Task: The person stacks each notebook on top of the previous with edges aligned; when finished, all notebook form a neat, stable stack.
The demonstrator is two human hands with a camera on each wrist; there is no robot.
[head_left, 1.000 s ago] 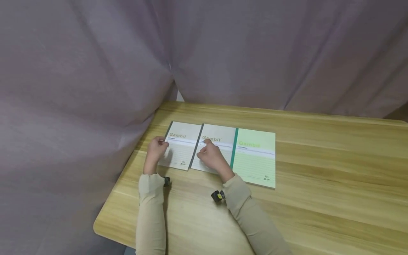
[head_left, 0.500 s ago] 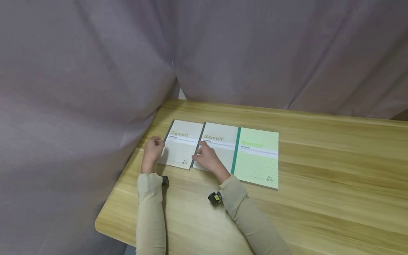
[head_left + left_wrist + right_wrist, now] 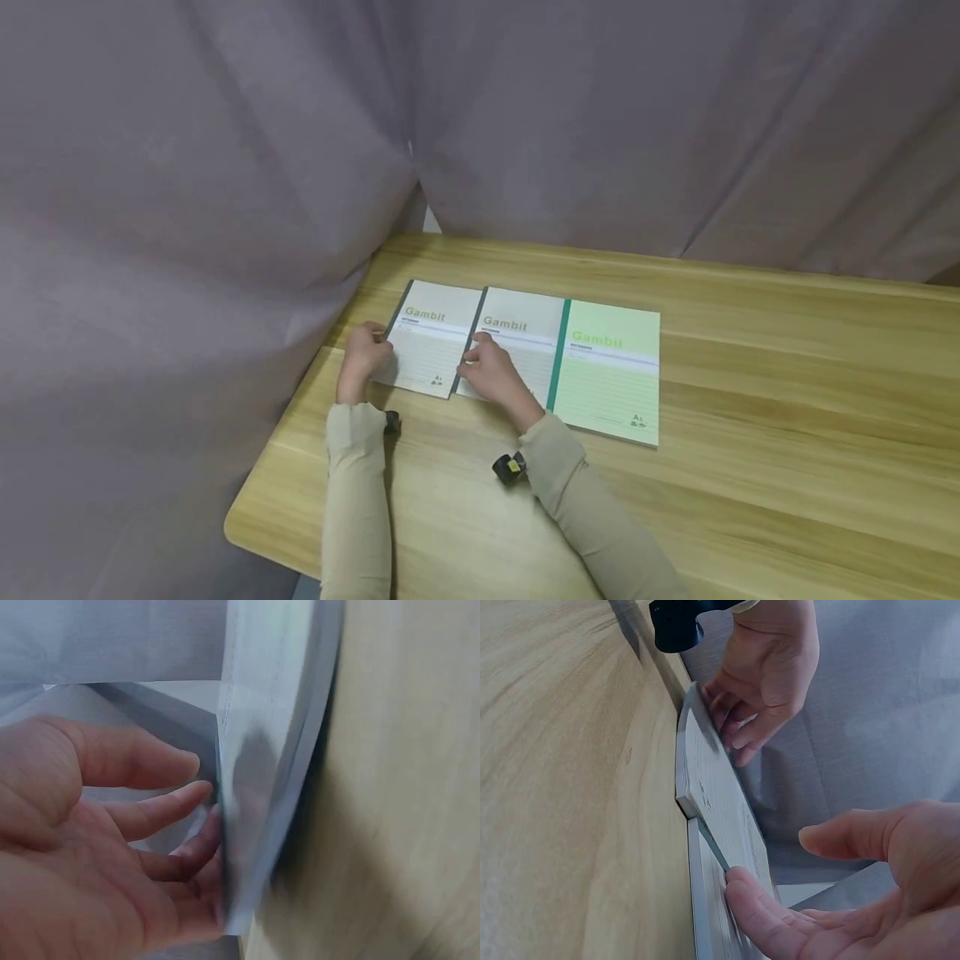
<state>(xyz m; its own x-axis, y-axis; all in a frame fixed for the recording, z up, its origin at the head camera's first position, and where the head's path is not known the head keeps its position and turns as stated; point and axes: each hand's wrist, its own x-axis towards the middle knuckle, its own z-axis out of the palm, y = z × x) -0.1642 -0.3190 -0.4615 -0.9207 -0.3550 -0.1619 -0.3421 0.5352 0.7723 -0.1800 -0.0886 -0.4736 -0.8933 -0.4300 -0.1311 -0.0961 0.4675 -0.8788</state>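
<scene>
White notebook [image 3: 433, 354], greyer notebook [image 3: 525, 342], both dark-spined, adjacent

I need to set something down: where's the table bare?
Widest: the table right of the green notebook. Smaller: between the left sleeve and right sleeve. Crowded: around left notebook and middle notebook, near left hand and right hand.

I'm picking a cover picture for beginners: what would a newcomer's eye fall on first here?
Probably the green notebook, whose color stands out at the right end of a row of three on the table. Next come the hands: the left hand at the left notebook's outer edge, the right hand over the middle notebook. A curtain fills the background.
</scene>
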